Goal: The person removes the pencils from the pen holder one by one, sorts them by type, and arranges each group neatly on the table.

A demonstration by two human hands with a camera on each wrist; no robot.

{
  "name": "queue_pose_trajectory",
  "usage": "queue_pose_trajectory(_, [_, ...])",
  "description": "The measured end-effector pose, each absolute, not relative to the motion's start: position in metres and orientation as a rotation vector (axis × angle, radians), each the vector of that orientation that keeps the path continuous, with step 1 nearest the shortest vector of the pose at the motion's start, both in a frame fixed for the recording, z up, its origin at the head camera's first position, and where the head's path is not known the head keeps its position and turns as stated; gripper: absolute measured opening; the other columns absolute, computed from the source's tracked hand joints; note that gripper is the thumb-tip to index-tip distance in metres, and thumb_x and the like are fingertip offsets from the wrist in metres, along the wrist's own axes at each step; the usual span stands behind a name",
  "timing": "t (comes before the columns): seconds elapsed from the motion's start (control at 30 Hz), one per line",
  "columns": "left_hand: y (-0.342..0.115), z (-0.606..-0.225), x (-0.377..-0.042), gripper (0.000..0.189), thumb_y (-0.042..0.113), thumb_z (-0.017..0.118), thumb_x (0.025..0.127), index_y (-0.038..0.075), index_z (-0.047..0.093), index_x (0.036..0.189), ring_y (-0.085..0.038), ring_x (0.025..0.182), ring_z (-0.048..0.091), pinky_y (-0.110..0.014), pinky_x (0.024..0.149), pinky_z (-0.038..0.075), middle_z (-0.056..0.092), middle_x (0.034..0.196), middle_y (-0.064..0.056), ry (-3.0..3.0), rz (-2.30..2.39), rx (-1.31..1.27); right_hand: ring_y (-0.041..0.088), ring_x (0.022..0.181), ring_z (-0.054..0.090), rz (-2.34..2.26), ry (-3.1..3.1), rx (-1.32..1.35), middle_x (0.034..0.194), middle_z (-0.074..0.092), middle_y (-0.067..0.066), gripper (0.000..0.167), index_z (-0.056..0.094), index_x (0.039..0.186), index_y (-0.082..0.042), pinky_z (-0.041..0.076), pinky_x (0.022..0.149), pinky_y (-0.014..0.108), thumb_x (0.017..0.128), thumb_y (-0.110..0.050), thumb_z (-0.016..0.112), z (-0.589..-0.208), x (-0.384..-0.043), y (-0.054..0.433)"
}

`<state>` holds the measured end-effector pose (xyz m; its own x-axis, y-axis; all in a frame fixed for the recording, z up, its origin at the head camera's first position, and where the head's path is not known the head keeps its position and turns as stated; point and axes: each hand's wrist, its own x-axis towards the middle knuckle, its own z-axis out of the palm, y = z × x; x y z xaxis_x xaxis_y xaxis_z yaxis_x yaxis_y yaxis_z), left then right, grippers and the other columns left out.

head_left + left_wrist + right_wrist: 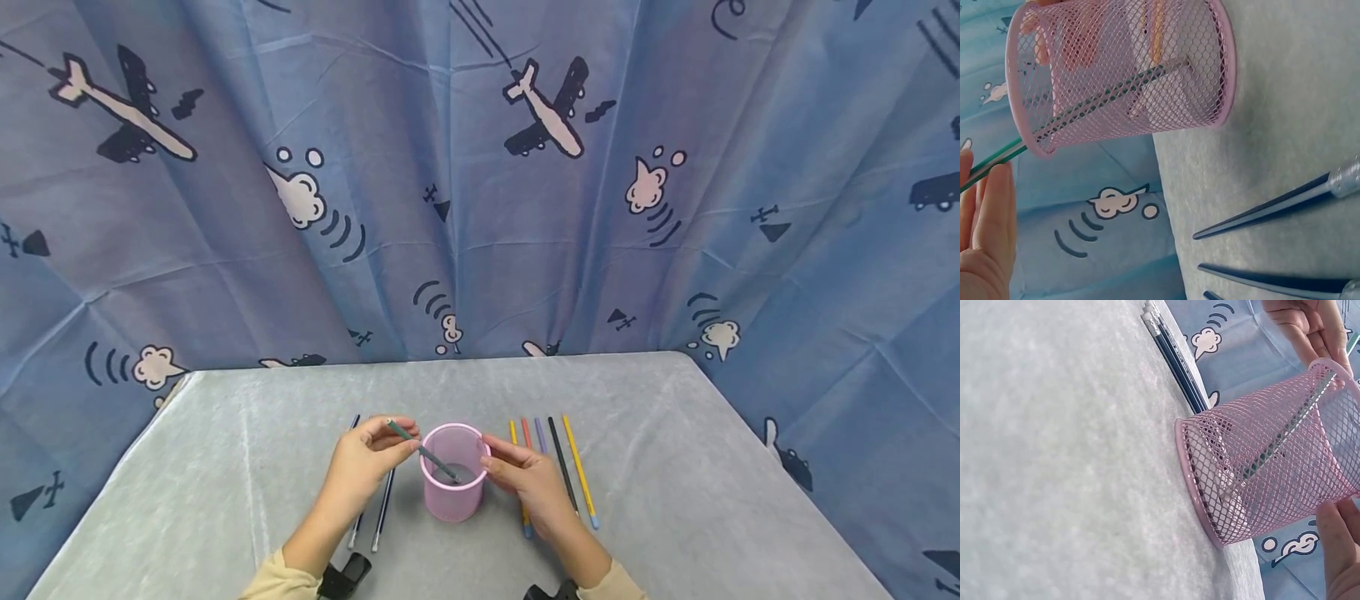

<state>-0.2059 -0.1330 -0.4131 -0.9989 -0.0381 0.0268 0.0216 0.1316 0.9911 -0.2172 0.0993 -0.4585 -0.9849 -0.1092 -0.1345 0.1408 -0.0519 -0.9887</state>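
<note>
A pink mesh pencil cup (452,503) stands upright on the table, between the two hands. My left hand (360,462) pinches a green pencil (437,461) near its upper end, just left of the cup's rim. The pencil slants down over the rim, and through the mesh in the left wrist view its lower tip (1186,63) shows at the cup's bottom. My right hand (536,485) holds the cup's rim from the right between thumb and fingers.
Dark blue pencils (383,511) with silvery ends lie left of the cup, partly under the left hand. To the right lie several pencils, among them a yellow one (581,472), a black one (562,463) and a purple one (540,434). A blue patterned curtain (480,250) hangs behind the table.
</note>
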Motion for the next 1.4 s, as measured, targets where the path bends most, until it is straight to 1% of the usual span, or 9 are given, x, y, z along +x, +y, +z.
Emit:
queue_pose_trajectory(0.1, [-0.132,-0.413,-0.205,0.029,0.008,0.077,0.086,0.000,0.068,0.112,-0.018,0.101,0.072,-0.020,0.086,0.058,0.074,0.108,-0.013,-2.276,-2.089,0.033,0.006,0.102,0.069,-2.149,2.043,0.043,0.131,0.066,0.018,0.050,0.061,0.132,0.002,0.059,0.088,0.023,0.088,-0.017,0.076,-0.459,-0.217,0.099])
queue_pose_trajectory(0.23, [-0.130,-0.415,-0.204,0.028,0.003,0.076,0.085,-0.004,0.066,0.111,-0.011,0.097,0.071,-0.017,0.086,0.058,0.073,0.109,-0.014,-2.203,-2.143,0.033,0.007,0.102,0.069,-2.150,2.046,0.050,0.130,0.067,0.017,0.048,0.062,0.131,0.002,0.059,0.088,0.024,0.088,-0.016,0.075,-0.460,-0.218,0.099])
queue_pose_trajectory(0.33, [-0.128,-0.417,-0.205,0.025,0.003,0.076,0.085,-0.004,0.066,0.107,-0.008,0.095,0.071,-0.017,0.086,0.058,0.073,0.106,-0.011,-2.165,-2.145,0.051,0.006,0.102,0.069,-2.155,2.047,0.049,0.129,0.067,0.017,0.048,0.062,0.131,0.002,0.059,0.087,0.023,0.088,-0.016,0.075,-0.461,-0.218,0.099])
queue_pose_trajectory(0.47, [-0.127,-0.417,-0.205,0.024,0.007,0.077,0.085,-0.003,0.067,0.104,-0.009,0.094,0.072,-0.019,0.086,0.059,0.074,0.100,-0.005,-2.116,-2.143,0.081,0.008,0.102,0.069,-2.150,2.058,0.056,0.130,0.066,0.018,0.048,0.062,0.131,0.001,0.059,0.086,0.022,0.089,-0.017,0.075,-0.461,-0.218,0.100])
queue_pose_trajectory(0.67, [-0.128,-0.410,-0.203,0.026,0.005,0.078,0.084,-0.006,0.066,0.104,-0.010,0.092,0.073,-0.024,0.085,0.061,0.075,0.097,-0.005,-2.037,-2.180,0.073,0.014,0.108,0.069,-2.137,2.079,0.056,0.131,0.066,0.017,0.047,0.063,0.131,0.000,0.060,0.087,0.024,0.089,-0.018,0.075,-0.459,-0.216,0.100])
queue_pose_trajectory(0.8, [-0.129,-0.401,-0.203,0.025,0.003,0.077,0.084,-0.008,0.066,0.103,-0.011,0.090,0.074,-0.026,0.085,0.061,0.075,0.095,-0.003,-1.992,-2.167,0.052,0.013,0.107,0.069,-2.129,2.081,0.050,0.131,0.066,0.016,0.049,0.063,0.131,-0.001,0.060,0.087,0.024,0.088,-0.020,0.076,-0.458,-0.215,0.100])
queue_pose_trajectory(1.03, [-0.127,-0.390,-0.206,0.024,0.004,0.077,0.085,-0.008,0.065,0.102,-0.011,0.090,0.074,-0.026,0.084,0.062,0.075,0.090,0.003,-1.928,-2.154,-0.018,0.008,0.104,0.069,-2.130,2.073,0.037,0.131,0.066,0.016,0.050,0.063,0.131,0.000,0.059,0.087,0.023,0.088,-0.022,0.077,-0.457,-0.216,0.101])
queue_pose_trajectory(1.17, [-0.126,-0.386,-0.208,0.026,0.004,0.077,0.085,-0.009,0.065,0.103,-0.012,0.090,0.074,-0.027,0.085,0.062,0.075,0.090,0.003,-1.884,-2.174,-0.046,0.007,0.103,0.069,-2.135,2.076,0.045,0.130,0.067,0.016,0.050,0.063,0.131,-0.001,0.059,0.087,0.023,0.088,-0.021,0.077,-0.456,-0.217,0.102])
queue_pose_trajectory(1.4, [-0.128,-0.377,-0.207,0.017,0.000,0.072,0.088,-0.004,0.067,0.103,-0.011,0.087,0.074,-0.028,0.082,0.062,0.075,0.089,0.003,-1.818,-2.157,-0.033,0.006,0.103,0.068,-2.137,2.057,0.027,0.130,0.066,0.018,0.049,0.062,0.131,0.001,0.059,0.087,0.022,0.088,-0.017,0.076,-0.457,-0.217,0.102])
